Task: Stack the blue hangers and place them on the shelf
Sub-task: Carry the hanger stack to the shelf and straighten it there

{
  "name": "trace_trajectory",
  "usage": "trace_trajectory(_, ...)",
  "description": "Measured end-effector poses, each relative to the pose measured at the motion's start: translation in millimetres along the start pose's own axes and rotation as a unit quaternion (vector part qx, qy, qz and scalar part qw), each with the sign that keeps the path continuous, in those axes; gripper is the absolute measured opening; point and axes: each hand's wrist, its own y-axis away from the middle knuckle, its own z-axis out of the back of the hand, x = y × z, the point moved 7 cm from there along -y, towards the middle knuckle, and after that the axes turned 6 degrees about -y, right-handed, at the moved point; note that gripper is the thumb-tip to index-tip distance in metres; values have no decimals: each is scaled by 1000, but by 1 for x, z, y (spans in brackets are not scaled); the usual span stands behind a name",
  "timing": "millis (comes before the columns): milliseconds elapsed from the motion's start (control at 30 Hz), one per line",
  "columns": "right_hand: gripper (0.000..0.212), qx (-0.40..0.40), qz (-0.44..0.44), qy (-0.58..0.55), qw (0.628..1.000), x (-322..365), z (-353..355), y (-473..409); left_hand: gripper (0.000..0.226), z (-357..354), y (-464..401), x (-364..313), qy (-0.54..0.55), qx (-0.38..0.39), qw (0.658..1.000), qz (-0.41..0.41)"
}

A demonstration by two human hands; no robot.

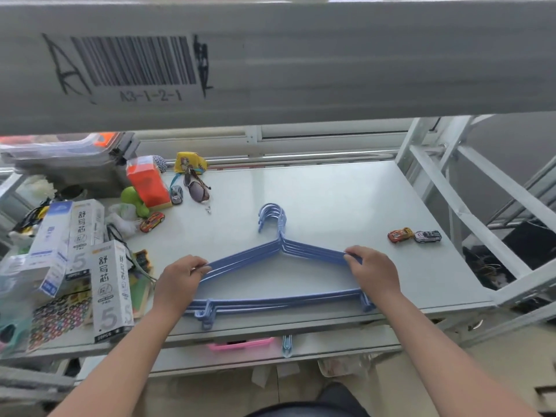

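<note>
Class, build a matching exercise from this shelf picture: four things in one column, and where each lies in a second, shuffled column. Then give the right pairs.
Things:
1. blue hangers
2. sunglasses
3. two toy cars
4. pink hanger

Places:
A. on the level below, under the shelf's front edge
B. held at both ends by the left hand and right hand
C. right side of the shelf, side by side
D. toward the back left, beside the orange box

Pairs: 1-B, 2-D, 3-C, 4-A
</note>
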Motion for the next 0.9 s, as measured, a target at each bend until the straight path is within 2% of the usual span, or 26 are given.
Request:
trace_trajectory(400, 14, 85, -91, -111, 986, 1, 11, -21, 5, 4, -5, -2, 155, 70, 978, 122)
trace_trajectory(500, 12, 97, -102, -109, 984, -2, 14, -24, 5, 7, -6, -5, 174, 66, 974, 133)
trace_trajectory(633, 20, 129, -82, -63, 986, -4, 14, -24, 9, 4, -3, -6, 166, 82, 974, 128)
trace_trajectory(733, 21, 108, -71, -39, 991, -8, 22, -20, 10, 5, 0, -1, 169, 77, 975, 119)
trace_trajectory(900, 15, 37, -115, 33, 992, -40, 46, -5, 24, 8, 9, 9, 68, 75, 991, 89)
